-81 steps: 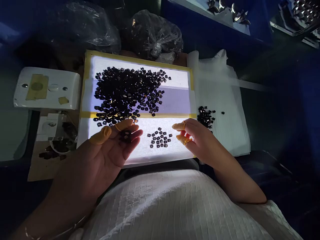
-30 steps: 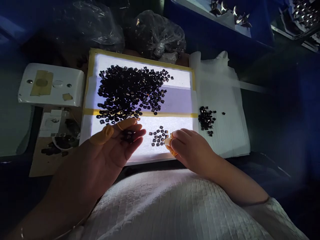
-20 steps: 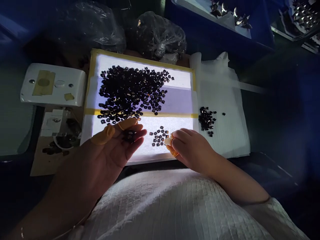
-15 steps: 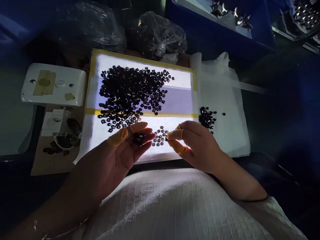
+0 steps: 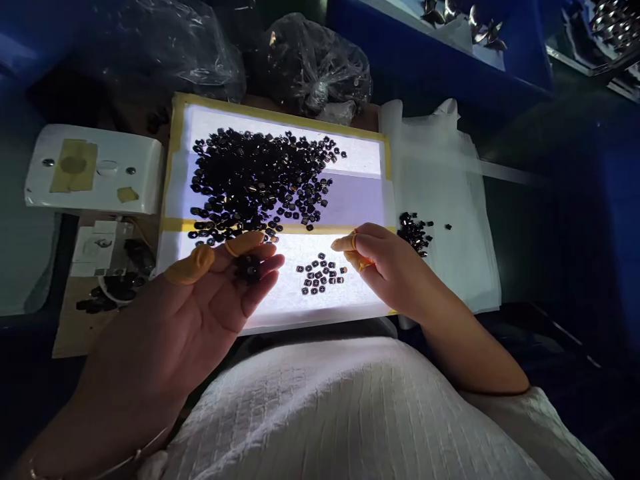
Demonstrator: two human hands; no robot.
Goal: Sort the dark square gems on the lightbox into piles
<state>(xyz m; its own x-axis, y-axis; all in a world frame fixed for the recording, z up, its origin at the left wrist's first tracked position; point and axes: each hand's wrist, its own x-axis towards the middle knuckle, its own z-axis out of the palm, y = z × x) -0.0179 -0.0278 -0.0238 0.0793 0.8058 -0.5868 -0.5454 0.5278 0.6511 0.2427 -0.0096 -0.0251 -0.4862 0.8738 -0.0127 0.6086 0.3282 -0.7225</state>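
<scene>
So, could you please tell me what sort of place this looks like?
Probably a small-parts workbench, perhaps in a factory or workshop: a taped, backlit panel bears a heap of small dark parts, and yellow finger cots cover fingertips of the left hand and right hand.

In my left hand [image 5: 210, 293] I am cupping dark, shadowed pieces [image 5: 248, 268], bunched on my curled fingers, their number unclear. At three o'clock from them, small squarish pieces [image 5: 320, 273] are lying loosely grouped, several showing pale crosses. At twelve o'clock, a dense black heap [image 5: 255, 177] is sprawling, its edges scattering.
</scene>
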